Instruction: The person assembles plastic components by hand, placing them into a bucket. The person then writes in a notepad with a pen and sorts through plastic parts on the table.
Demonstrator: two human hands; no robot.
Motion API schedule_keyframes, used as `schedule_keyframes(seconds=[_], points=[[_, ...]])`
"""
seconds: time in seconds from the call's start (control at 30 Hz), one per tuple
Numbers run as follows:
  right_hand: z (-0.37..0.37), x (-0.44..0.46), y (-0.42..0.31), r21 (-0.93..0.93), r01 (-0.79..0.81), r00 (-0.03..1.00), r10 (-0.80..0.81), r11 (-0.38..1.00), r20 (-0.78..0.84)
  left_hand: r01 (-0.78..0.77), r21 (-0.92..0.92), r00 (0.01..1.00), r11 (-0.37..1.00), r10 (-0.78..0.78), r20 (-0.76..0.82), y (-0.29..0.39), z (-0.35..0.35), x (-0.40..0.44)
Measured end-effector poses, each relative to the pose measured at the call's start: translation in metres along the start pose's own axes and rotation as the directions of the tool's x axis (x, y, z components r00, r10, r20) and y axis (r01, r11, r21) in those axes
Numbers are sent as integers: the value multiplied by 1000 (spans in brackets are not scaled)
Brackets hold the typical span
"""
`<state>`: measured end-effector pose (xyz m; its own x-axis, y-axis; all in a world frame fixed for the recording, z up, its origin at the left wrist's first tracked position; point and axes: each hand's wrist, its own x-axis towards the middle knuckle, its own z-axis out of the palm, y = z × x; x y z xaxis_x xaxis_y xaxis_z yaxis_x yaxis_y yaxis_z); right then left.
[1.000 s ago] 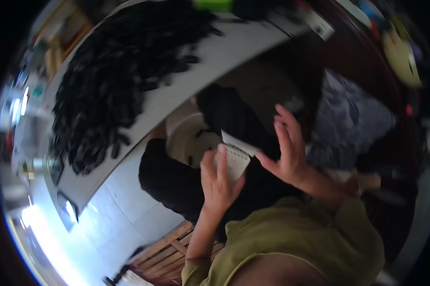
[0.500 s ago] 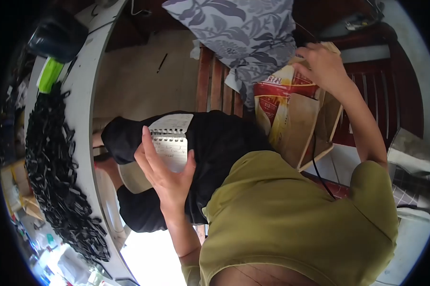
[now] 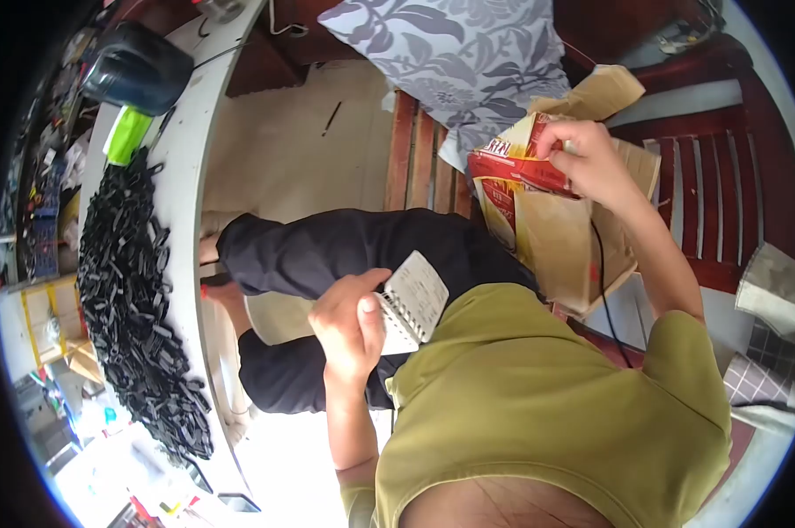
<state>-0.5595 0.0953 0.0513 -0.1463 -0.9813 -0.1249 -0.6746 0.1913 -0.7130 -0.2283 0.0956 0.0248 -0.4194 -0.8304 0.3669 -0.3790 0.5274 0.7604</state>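
My left hand (image 3: 349, 326) is closed around a small spiral notepad (image 3: 415, 299), holding it tilted above my lap. Handwriting covers its pages, and the wire coil runs between them. On the right, my right hand (image 3: 587, 158) has its fingers curled at the edge of a red-and-yellow printed flap (image 3: 516, 167) of a cardboard box (image 3: 560, 242). The fingertips are partly hidden, but they appear to pinch that flap. Another brown flap (image 3: 600, 92) sticks out beyond the hand. The inside of the box is mostly out of sight.
A long pile of small black parts (image 3: 133, 308) lies on the white table (image 3: 186, 176) at left, with a green-and-white item (image 3: 127, 135) and a dark jug (image 3: 139, 69). A patterned pillow (image 3: 459, 62) rests on the wooden bench (image 3: 404, 150). A black cable (image 3: 604, 282) hangs by the box.
My left hand has brought the notepad closer to my body and turned it. The right hand has moved from the box's far edge onto the printed flap, its fingers now curled.
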Motion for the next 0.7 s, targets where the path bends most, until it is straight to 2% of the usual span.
schedule_keyframes(seconds=[0.03,0.07,0.1,0.13,0.17,0.23,0.27,0.3,0.33,0.37,0.4,0.43,0.47,0.5,0.53,0.57,0.63,0.67,0.7], points=[[-3,1,-13,16,28,1000,-28,999,-1,24,-39,999,999,-23,24,1,-1,-2],[-4,7,-24,-5,171,985,-171,985,-35,52,-62,994,997,-46,98,3,-3,-1],[-3,15,-36,-31,306,949,-307,952,-67,17,-38,994,999,-13,111,9,0,3],[0,24,-51,-120,334,939,-341,935,-50,-18,-18,991,1000,21,130,13,4,8],[7,34,-66,-162,429,900,-436,889,-8,-35,28,979,999,29,203,16,5,11],[31,48,-105,-241,397,918,-377,886,125,-157,66,967,985,139,215,26,19,24],[60,64,-106,-214,508,861,-499,834,99,-210,112,958,971,181,223,23,27,26],[79,73,-117,-228,501,861,-456,835,224,-217,277,938,936,121,324,29,29,32],[105,83,-112,-97,528,833,-492,844,253,-234,435,912,870,41,409,34,30,38],[116,85,-118,-39,524,819,-491,851,296,-180,490,909,853,-46,414,32,34,43],[122,84,-121,96,561,772,-562,822,297,-165,506,924,846,-47,378,16,40,43],[121,85,-121,157,562,715,-572,812,402,-146,519,937,842,-50,345,2,44,41],[110,87,-121,304,430,678,-527,850,512,-96,553,932,828,-120,342,-1,44,43],[99,90,-116,419,266,623,-486,868,612,-86,549,941,831,-112,318,-4,41,43],[93,98,-102,499,136,619,-466,856,631,-78,541,950,837,-102,295,-5,36,43],[77,105,-96,456,-8,658,-339,890,673,-47,540,952,840,-126,278,-6,31,42],[57,119,-68,356,201,803,-361,913,474,-42,527,942,849,-142,303,-14,23,34],[53,131,-48,194,357,823,-406,914,398,-27,504,936,863,-156,316,-14,21,30],[35,134,-51,-40,396,840,-344,917,420,-22,496,937,868,-154,312,-14,22,28]])
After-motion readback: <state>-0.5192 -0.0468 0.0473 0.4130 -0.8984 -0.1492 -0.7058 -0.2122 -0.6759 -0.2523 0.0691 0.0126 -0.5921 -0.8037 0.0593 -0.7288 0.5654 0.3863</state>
